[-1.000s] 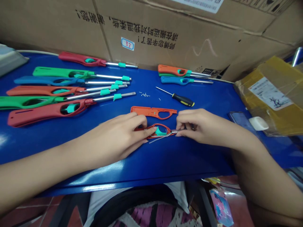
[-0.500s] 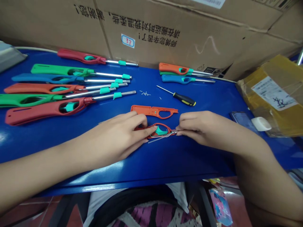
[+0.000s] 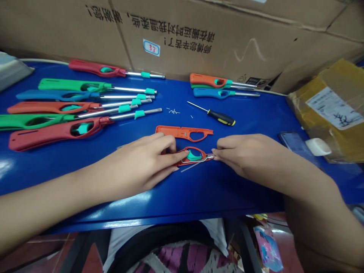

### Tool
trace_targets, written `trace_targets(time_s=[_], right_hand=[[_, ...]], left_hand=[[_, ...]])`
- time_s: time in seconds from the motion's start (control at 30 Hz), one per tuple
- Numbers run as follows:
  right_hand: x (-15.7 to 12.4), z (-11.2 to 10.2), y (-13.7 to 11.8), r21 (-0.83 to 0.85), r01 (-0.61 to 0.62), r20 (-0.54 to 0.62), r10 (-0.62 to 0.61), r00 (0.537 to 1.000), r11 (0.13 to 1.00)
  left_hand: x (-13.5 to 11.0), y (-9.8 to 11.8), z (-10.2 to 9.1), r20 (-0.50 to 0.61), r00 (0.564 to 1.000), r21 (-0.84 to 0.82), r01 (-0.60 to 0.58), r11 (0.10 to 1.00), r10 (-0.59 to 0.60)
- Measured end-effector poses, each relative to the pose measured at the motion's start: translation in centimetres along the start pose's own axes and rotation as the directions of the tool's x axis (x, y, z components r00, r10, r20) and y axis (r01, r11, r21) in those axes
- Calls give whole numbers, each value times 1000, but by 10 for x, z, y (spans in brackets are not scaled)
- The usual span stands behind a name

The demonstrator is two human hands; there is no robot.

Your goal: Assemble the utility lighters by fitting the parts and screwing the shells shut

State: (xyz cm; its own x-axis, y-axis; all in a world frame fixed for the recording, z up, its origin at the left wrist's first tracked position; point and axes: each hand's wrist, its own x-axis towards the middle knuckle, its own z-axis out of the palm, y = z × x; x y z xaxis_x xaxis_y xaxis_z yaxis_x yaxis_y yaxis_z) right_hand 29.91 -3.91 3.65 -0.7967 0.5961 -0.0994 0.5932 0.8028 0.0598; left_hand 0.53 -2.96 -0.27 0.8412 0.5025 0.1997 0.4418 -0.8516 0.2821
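Note:
An opened orange lighter handle half (image 3: 202, 151) lies on the blue table, with a teal trigger (image 3: 193, 156) and a thin wire inside. My left hand (image 3: 153, 161) is closed on its rear end, the index finger by the trigger. At the front end, my right hand (image 3: 239, 151) pinches the metal tube (image 3: 211, 156), mostly hidden under the fingers. A thin clear strip (image 3: 191, 167) sticks out below the handle. Just beyond lies the matching orange half shell (image 3: 182, 132), untouched by either hand.
Several long-necked lighters (image 3: 59, 131) lie at left, more (image 3: 212, 93) at the back right. A screwdriver (image 3: 222, 117) and tiny screws (image 3: 173, 111) lie beyond the shell. A large cardboard box (image 3: 170, 22) walls the back; a taped parcel (image 3: 335, 113), phone (image 3: 295, 144) and white case (image 3: 318, 146) are at right.
My right hand has shifted slightly at the front end, its fingers more drawn together, and more of the metal tube shows. My left hand keeps its hold. The camera view has moved slightly.

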Motion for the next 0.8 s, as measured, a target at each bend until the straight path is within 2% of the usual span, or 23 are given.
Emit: trace_targets(time_s=[0.1,0.2,0.27,0.37,0.53,0.8], right_hand=[[2,-2,-3,77,-58,-67,63,996,995],[10,2,-7,229,-66,-171,107,979,971],[17,7,-8,314,-32,-201,99,975,949],[26,14,-8,365,27,-187,44,981,931],[27,19,-7,324,103,-203,-37,978,940],[24,18,-12,93,187,-274,-156,949,978]], left_hand=[[1,0,0,0,1000,5,2,1000,-2],[0,0,0,-9,1000,11,-11,1000,11],[0,0,1,-14,1000,9,-15,1000,15],[-1,0,1,-12,1000,1,-7,1000,7],[-2,-1,2,-14,1000,-16,-14,1000,13],[-4,-3,2,-27,999,-18,-28,999,28]])
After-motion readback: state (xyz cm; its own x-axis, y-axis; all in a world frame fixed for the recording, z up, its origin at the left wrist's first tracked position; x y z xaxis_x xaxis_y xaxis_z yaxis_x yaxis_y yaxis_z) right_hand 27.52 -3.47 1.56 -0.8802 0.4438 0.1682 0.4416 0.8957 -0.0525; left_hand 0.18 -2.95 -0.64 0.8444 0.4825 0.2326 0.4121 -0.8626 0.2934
